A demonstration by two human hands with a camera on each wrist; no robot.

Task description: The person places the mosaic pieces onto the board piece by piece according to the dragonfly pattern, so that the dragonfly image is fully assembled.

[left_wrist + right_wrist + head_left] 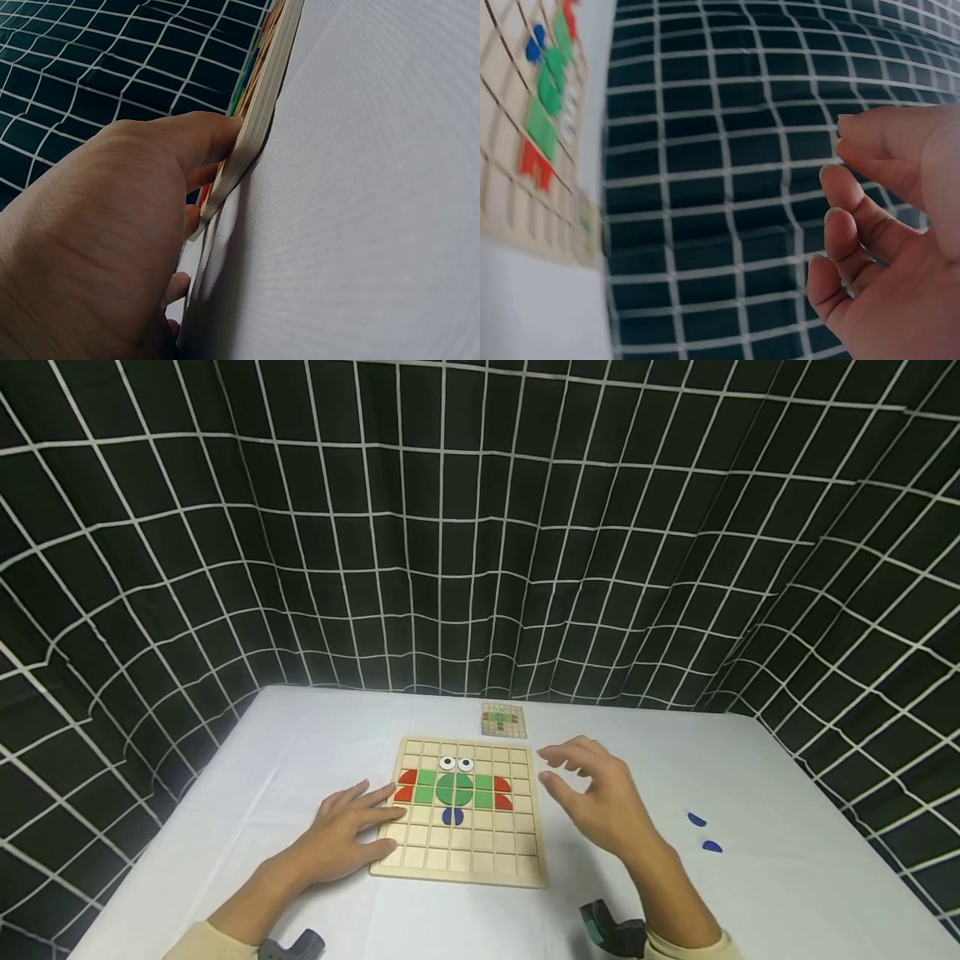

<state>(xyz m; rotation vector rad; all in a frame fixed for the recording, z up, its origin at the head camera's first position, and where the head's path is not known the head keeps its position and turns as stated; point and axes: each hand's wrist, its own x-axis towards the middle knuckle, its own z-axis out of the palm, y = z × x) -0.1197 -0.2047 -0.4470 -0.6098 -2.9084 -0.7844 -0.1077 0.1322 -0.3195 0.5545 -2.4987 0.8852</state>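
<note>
A square wooden grid board (483, 864) lies on the table. Its pieces form a figure: two white eyes with black pupils (457, 764), a round green middle (454, 789), green squares (483, 791), red pieces (503, 793) at both ends and two blue half-circles (452, 816) below. My left hand (347, 831) rests with spread fingers on the board's left border; in the left wrist view its thumb (214, 135) touches the board's edge (259, 112). Beside the right border hovers my right hand (596, 789), fingers loosely bent, thumb apart, nothing between them, as the right wrist view also shows.
Two loose blue half-circles (704, 832) lie on the white tablecloth (780, 827) to the right. A small card (503, 721) with a similar figure lies behind the board. A dark curtain with white grid lines (480, 527) encloses the table's back and sides.
</note>
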